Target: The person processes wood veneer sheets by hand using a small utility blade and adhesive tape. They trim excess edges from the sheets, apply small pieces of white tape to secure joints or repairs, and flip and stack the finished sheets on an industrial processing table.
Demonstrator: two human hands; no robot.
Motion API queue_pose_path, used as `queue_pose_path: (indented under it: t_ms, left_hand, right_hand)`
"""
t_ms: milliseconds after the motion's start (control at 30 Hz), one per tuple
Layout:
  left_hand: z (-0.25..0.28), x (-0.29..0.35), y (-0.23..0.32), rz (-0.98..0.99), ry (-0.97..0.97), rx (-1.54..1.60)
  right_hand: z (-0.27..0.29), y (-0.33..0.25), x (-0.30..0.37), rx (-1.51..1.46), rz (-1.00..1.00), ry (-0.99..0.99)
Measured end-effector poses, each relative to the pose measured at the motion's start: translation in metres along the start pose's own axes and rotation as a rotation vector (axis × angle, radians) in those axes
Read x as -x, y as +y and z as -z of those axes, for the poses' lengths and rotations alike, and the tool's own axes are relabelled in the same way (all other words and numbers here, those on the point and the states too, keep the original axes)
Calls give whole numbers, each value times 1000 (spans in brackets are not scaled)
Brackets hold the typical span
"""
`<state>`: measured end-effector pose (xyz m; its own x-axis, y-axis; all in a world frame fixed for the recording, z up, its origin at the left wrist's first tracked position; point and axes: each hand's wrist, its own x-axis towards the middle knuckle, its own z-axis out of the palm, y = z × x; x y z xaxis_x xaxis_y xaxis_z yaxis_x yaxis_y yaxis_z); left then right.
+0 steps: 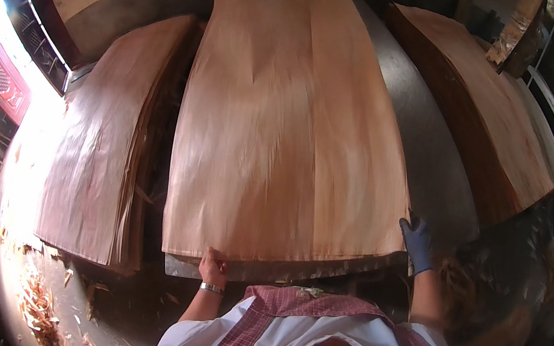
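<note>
A large, thin wood veneer sheet [284, 131] stretches away in front of me, pale brown with wavy grain and a lengthwise seam line. Bare, with a metal-banded watch on its wrist, my left hand [212, 268] pinches the sheet's near edge, thumb on top and fingers partly hidden beneath. At the near right corner, my right hand [416, 244] in a blue-grey glove closes on the side edge; some of its fingers are hidden. Under the veneer lies a smooth grey board [436, 126], showing along the right side and at the near edge.
A stack of reddish veneer sheets [98, 137] stands on the left, and another veneer stack [482, 89] on the far right. Wood scraps [39, 302] litter the floor at lower left. A wrapped post [515, 33] rises at the back right. Bright light enters from the left.
</note>
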<state>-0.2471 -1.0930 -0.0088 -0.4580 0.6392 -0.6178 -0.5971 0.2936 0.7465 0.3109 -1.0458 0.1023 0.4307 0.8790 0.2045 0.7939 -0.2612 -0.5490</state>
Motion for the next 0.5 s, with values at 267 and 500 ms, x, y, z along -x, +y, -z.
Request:
queue_pose_path:
  t_ms: [267, 500]
  left_hand:
    - [-62, 31, -61, 33, 260, 70]
    - [-88, 26, -84, -69, 245, 97]
  right_hand:
    - [-3, 99, -43, -111, -36, -106]
    - [-16, 145, -78, -499, -347, -366]
